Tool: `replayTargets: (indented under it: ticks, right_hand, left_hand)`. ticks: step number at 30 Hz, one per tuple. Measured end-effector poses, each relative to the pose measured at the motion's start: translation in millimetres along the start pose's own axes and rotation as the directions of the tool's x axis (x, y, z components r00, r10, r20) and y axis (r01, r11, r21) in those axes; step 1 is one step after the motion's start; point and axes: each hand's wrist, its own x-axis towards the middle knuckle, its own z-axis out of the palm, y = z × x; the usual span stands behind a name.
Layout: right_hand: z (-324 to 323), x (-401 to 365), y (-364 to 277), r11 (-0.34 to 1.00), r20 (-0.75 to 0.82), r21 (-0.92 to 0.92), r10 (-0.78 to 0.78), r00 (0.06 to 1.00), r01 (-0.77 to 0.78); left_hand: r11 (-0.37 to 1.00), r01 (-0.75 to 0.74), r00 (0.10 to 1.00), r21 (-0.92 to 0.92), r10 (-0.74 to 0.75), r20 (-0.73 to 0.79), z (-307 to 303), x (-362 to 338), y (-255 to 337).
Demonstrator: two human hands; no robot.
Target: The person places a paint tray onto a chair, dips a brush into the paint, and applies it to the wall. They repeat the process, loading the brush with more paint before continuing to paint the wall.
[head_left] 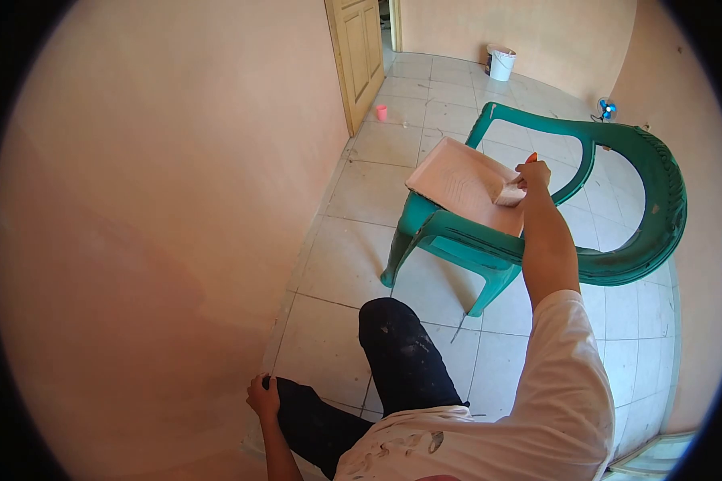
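My right hand (535, 174) is closed around the orange handle of a wide paintbrush (509, 193). The brush's pale bristles point down into a paint tray (449, 172) coated in peach-coloured paint. That tray rests on the seat of a green plastic armchair (469, 264). Down at the lower left, my left hand (262, 396) lies over my bent knee, near the wall, holding no object. Its fingers are partly visible and loosely apart.
A peach wall (160, 200) rises close on my left. Farther off are a wooden door (358, 56), a pink cup (382, 113) on the tiled floor (329, 264), a white bucket (501, 64) and a small blue-lit object (607, 109) by the right wall.
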Motion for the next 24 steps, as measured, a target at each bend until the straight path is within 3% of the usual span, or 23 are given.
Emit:
replayTargets:
  ticks: [9, 13, 15, 18, 20, 24]
  right_hand:
    - [-2.3, -1.0, -1.3, 0.999, 0.055, 0.008, 0.045, 0.997, -0.046]
    - [-1.0, 3.6, 1.3, 0.999, 0.003, 0.038, 0.033, 0.999, -0.033]
    - [6.9, 24.7, 9.5, 0.989, -0.288, -0.067, -0.145, 0.947, 0.131]
    - [-14.9, -5.2, -19.2, 0.998, -0.387, -0.044, -0.064, 0.920, 0.051]
    - [-17.1, -5.8, -20.2, 0.999, -0.362, -0.008, -0.049, 0.931, 0.050]
    - [1.2, 20.8, 0.2, 0.985, -0.203, -0.140, -0.128, 0.971, 0.101]
  left_hand:
    - [1.000, 0.016, 1.000, 0.000, -0.016, 0.013, -0.6, 1.6, 6.3]
    - [1.000, -0.002, 1.000, -0.005, 0.002, -0.002, 1.1, 3.2, 4.1]
    - [1.000, -0.003, 1.000, -0.007, 0.003, 0.007, -1.3, 2.4, 8.0]
    - [1.000, -0.011, 1.000, -0.013, 0.011, 0.006, 1.1, 3.6, 5.0]
    - [1.000, -0.015, 1.000, -0.016, 0.015, 0.000, 2.1, 3.9, 3.3]
    - [1.000, -0.002, 1.000, -0.001, 0.002, -0.011, 3.8, 5.5, -0.8]
